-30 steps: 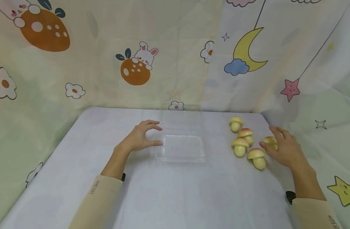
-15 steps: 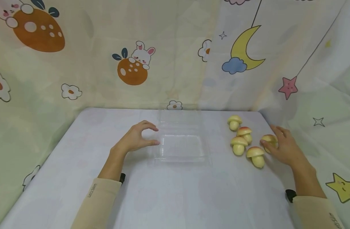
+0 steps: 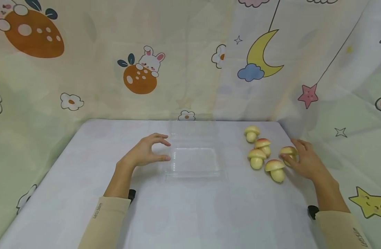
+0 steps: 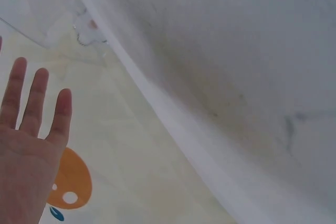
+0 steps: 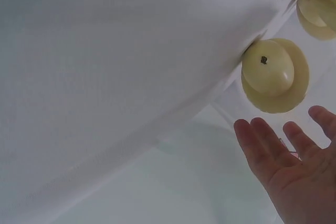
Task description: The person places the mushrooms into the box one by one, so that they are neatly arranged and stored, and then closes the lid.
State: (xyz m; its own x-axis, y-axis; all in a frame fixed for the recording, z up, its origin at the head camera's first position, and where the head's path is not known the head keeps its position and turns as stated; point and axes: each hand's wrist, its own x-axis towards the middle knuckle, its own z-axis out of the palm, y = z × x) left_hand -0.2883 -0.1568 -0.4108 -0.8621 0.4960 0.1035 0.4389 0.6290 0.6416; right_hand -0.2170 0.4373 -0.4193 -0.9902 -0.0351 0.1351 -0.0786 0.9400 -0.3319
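Framing a yellow mushroom (image 3: 288, 150) with the right hand (image 3: 308, 160), thumb and fingers apart; cannot tell whether touching. Left of that hand, see four more mushrooms (image 3: 260, 154) on the tabletop (image 3: 196, 214). Farther left, holding the left hand (image 3: 144, 152) with thumb and fingers parted, just beside a clear container (image 3: 195, 162).

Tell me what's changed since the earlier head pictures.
The right hand has eased slightly right, uncovering more of the rightmost mushroom; no hold taken or released is plain. It, the other mushrooms, the clear container and the left hand look unmoved. The head view swung slightly right.
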